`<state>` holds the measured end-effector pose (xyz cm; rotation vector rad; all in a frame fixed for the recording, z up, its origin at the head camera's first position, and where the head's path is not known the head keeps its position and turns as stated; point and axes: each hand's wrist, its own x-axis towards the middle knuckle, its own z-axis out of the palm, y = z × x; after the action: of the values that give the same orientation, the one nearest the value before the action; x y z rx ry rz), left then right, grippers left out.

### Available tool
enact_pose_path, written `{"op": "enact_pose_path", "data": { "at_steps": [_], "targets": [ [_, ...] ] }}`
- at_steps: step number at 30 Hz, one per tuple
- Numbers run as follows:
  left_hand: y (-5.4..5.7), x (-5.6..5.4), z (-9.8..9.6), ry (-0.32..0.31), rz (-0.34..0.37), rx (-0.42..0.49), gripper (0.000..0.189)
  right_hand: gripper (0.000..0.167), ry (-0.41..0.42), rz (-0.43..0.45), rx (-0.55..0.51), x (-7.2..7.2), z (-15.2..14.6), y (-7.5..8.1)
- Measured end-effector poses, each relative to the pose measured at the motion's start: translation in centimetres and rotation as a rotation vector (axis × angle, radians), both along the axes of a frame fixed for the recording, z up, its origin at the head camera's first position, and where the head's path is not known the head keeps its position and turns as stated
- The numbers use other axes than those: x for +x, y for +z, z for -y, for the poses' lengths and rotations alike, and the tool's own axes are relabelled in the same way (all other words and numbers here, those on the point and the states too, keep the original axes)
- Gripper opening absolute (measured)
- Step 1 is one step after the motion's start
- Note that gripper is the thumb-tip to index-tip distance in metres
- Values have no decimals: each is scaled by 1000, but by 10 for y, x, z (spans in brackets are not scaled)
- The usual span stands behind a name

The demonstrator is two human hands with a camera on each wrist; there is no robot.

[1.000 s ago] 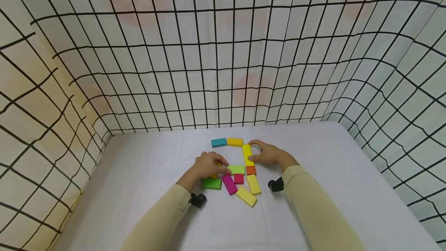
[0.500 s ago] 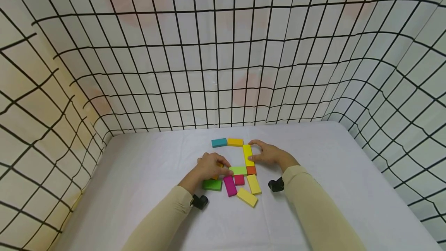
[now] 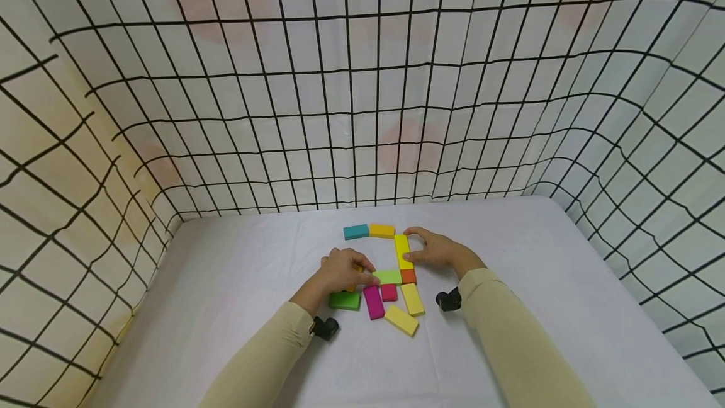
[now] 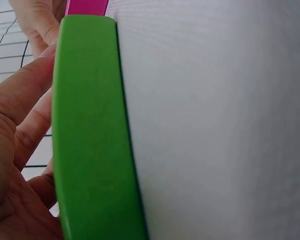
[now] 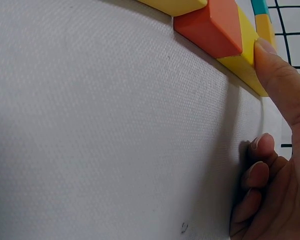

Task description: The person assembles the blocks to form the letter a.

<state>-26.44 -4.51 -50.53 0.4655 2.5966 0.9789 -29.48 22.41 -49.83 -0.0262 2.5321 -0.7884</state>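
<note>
On the white cloth, my left hand (image 3: 342, 269) pinches the left end of a lime green block (image 3: 388, 277) between thumb and finger. The lime block meets an orange-red block (image 3: 408, 276) at its right. Beyond that, a long yellow block (image 3: 402, 252) is held by my right hand (image 3: 433, 249). The right thumb (image 5: 275, 75) presses the yellow block's side, and a fingertip reaches its far end. A green block (image 4: 92, 130) lies just below the left hand. An orange-yellow block is mostly hidden under the left fingers.
A teal block (image 3: 356, 232) and an amber block (image 3: 382, 231) lie end to end at the back. Nearer are a magenta block (image 3: 374, 302), a small red block (image 3: 389, 293) and two pale yellow blocks (image 3: 401, 321). Black grid netting (image 3: 351, 112) surrounds the table.
My left hand has shifted slightly right with the lime block, which now meets the orange-red block. The magenta block turned a little. The right hand stays put.
</note>
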Motion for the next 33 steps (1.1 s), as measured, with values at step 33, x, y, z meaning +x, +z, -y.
{"op": "enact_pose_path", "data": {
  "at_steps": [33],
  "targets": [
    [3,12,36,71,-145,7,33,69,-2,2,26,-3,3,-4]
  ]
}}
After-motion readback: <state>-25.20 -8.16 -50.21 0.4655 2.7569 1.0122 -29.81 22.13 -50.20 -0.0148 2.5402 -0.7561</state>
